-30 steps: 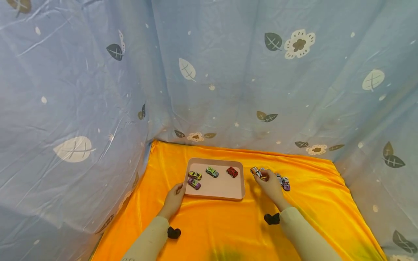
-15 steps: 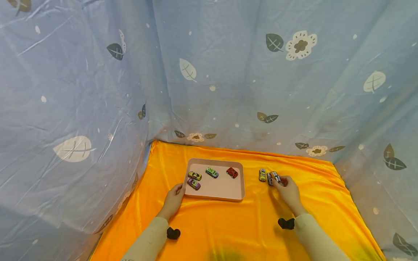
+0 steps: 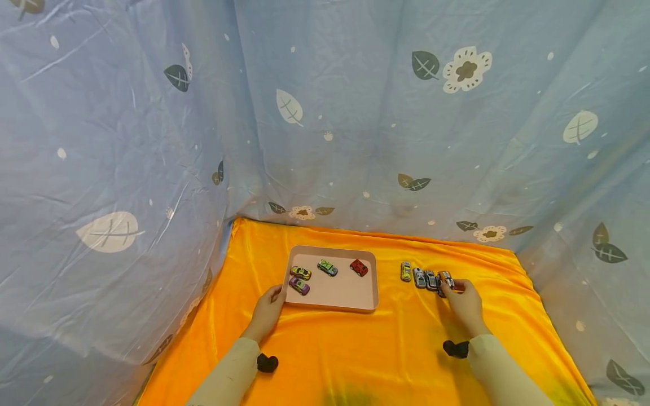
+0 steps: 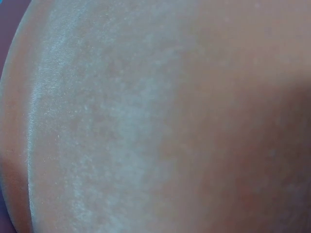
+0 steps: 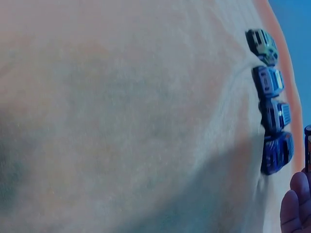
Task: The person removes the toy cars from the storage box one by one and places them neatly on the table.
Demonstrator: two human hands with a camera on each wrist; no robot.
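Observation:
My left hand (image 3: 267, 313) holds the near left corner of a pale pink tray (image 3: 332, 306). Inside the tray are a yellow toy car (image 3: 301, 273), a purple one (image 3: 299, 286), a green one (image 3: 327, 267) and a red one (image 3: 359, 267). To the tray's right, my right hand (image 3: 466, 304) pinches an orange-and-white toy car (image 3: 446, 277) above the right end of a row of toy cars. That row has a yellow-green car (image 3: 405, 271), a white-and-dark one (image 3: 419, 277), a dark one (image 3: 430, 280) and, partly hidden, a purplish one (image 5: 278, 153). The right wrist view shows fingertips (image 5: 290, 208) below the held car.
A shiny orange cloth (image 3: 350, 355) covers the table. Pale blue curtains (image 3: 345, 124) with leaves and flowers hang behind and on both sides. The left wrist view holds mostly blurred cloth (image 4: 121, 121).
My right hand has moved right along the row of cars, carrying the orange-and-white car from near the yellow-green car to the row's far end. My left hand has stayed at the tray.

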